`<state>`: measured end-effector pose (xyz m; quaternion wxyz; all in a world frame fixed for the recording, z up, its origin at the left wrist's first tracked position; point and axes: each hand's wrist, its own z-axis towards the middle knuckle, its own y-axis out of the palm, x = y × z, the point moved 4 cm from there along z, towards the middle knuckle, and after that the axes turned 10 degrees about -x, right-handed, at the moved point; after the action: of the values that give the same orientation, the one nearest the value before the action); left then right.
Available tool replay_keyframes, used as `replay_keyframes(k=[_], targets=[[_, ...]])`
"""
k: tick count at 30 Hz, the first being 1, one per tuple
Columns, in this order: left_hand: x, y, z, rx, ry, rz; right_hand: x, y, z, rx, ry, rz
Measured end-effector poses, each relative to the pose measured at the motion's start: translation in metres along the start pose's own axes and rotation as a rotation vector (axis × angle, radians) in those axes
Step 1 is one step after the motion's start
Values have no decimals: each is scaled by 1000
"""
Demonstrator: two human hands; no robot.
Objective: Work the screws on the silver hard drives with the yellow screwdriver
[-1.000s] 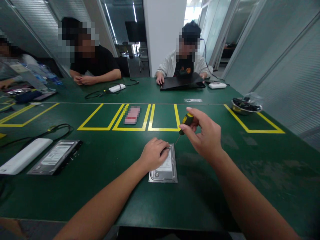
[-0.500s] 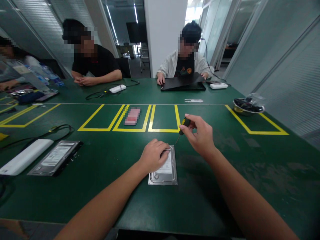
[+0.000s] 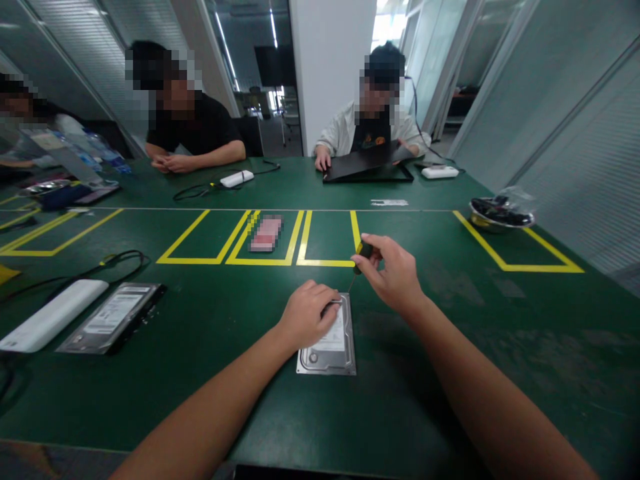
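- Where the green table (image 3: 210, 373) nears its front edge, bare cloth all round the work, broad on the right side.
- Far left: white box (image 3: 53, 323) beside a 2nd hard drive (image 3: 113, 317), well apart from the hands; black cable (image 3: 120, 260) looped just behind.
- Yellow tape boxes (image 3: 327, 261) just beyond the hands.
- Left hand (image 3: 307, 313) curled, pressing down on the far left part of the hard drive (image 3: 330, 343).
- Silver metal, white label, round boss at the near left corner; flat on the table, at centre.
- Right hand (image 3: 393, 273) pinching a screwdriver (image 3: 361, 253), black and yellow handle, thin shaft slanting down to the drive's far right corner; contact too small to tell.
- Far right: metal bowl (image 3: 500, 215), well apart.
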<state>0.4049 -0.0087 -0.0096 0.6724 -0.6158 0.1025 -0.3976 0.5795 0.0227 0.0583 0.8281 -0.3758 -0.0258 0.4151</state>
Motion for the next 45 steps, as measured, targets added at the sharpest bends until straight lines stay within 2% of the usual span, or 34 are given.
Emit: replay_keyframes(k=[7, 24, 33, 45], targets=[[-1, 0, 0, 0, -3, -4, 8, 4, -7, 17, 36, 28], [1, -2, 0, 9, 3, -11, 10, 5, -6, -12, 69, 30], [1, -1, 1, -8, 5, -10, 9, 5, -5, 0, 25, 7], [1, -2, 0, -1, 0, -13, 15, 6, -3, -33, 75, 33]])
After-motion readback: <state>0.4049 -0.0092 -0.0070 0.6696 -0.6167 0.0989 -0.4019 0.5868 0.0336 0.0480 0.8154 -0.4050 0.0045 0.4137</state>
